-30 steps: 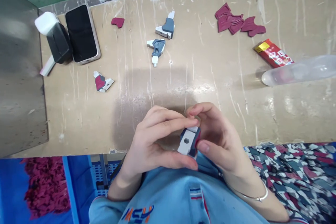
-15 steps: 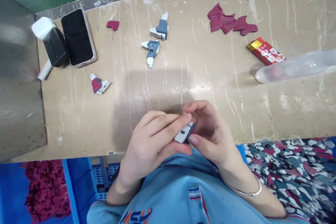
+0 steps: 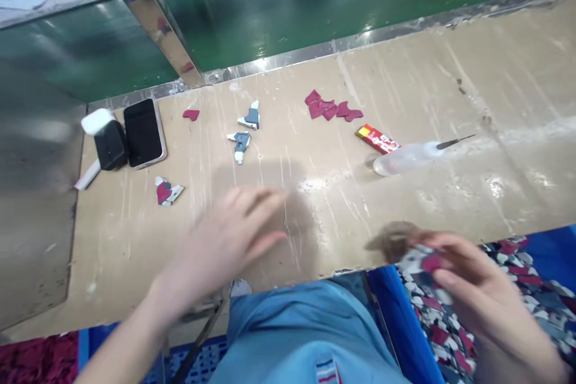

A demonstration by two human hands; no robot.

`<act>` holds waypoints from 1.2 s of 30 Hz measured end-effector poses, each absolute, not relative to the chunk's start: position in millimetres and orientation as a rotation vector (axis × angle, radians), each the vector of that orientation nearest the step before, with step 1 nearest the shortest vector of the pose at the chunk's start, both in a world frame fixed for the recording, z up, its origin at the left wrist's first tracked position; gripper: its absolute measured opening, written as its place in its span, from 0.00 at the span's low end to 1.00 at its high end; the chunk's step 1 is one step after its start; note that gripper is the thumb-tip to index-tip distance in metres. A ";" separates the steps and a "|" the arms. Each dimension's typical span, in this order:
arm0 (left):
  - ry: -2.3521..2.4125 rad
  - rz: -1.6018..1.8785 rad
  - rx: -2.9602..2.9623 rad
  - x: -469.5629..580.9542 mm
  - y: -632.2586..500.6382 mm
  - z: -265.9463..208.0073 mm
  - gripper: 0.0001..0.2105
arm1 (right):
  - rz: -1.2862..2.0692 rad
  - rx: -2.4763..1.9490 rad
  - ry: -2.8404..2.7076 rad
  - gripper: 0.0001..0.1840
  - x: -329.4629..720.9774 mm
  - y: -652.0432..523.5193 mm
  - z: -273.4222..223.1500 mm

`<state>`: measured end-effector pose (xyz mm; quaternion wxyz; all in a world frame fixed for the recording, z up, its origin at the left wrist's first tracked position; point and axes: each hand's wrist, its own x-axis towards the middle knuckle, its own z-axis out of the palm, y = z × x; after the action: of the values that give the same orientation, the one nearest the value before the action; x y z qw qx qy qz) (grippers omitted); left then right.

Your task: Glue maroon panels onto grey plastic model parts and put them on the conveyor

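Observation:
My left hand (image 3: 234, 228), smeared by motion, hovers over the table (image 3: 333, 204) with its fingers stretched out and nothing in them. At the front right, my right hand (image 3: 481, 282) grips a small white, grey and maroon assembled piece (image 3: 416, 261) between thumb and fingers, above the edge of a blue bin (image 3: 391, 294). Two grey-and-white pieces (image 3: 241, 143) lie at mid-table. Left of them are a maroon-and-white piece (image 3: 164, 192) and a single maroon part (image 3: 191, 114). Several flat maroon parts (image 3: 320, 106) overlap farther back.
A phone (image 3: 144, 132) leans near a black-and-white device (image 3: 111, 144) by the metal side wall (image 3: 36, 210). A red packet (image 3: 378, 138) touches or nearly touches a squeeze bottle (image 3: 405, 158) with a needle tip. Mixed pieces (image 3: 441, 336) fill the right bin; maroon parts (image 3: 40, 360) sit lower left.
My hands have parted. The right hand has carried the piece rightward to the bin, while the left has let go and moved left. The view has tilted up and shifted.

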<state>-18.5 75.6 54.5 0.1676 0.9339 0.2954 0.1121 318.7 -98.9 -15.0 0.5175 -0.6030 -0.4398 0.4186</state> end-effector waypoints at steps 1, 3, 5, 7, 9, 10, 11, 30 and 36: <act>0.999 0.252 2.674 -19.5 89.9 54.6 0.25 | 0.891 -1.602 -0.983 0.08 343.8 -117.6 -24.4; 1.363 0.130 2.659 -17.9 119.8 52.5 0.27 | 0.607 -1.818 -0.790 0.06 383.1 -152.4 -42.8; 1.605 0.009 2.624 -12.5 146.8 48.0 0.27 | 0.509 -1.903 -0.725 0.03 404.4 -179.0 -57.3; 1.673 -0.021 2.625 -7.2 166.6 42.3 0.24 | 0.477 -1.998 -0.672 0.06 410.4 -194.3 -66.4; 1.593 0.026 2.685 -6.0 178.1 35.6 0.21 | 0.412 -2.095 -0.565 0.11 407.8 -198.0 -70.7; 1.499 0.061 2.729 -7.4 181.0 31.7 0.20 | 0.360 -2.121 -0.494 0.13 404.9 -196.1 -70.9; 1.365 0.097 2.769 -9.9 182.3 27.3 0.19 | 0.306 -2.126 -0.420 0.15 401.3 -191.9 -69.9; 1.343 0.069 2.739 -22.3 139.6 3.9 0.22 | 1.465 -0.584 -0.157 0.37 279.5 31.9 -10.1; 1.371 0.460 2.230 -14.7 112.0 8.7 0.21 | 1.532 -0.475 -0.036 0.11 290.0 49.5 -12.1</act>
<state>-14.7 112.0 8.7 0.2394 0.8147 0.5007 0.1681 290.0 49.5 -12.1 0.6951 -0.2126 -0.0160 0.6865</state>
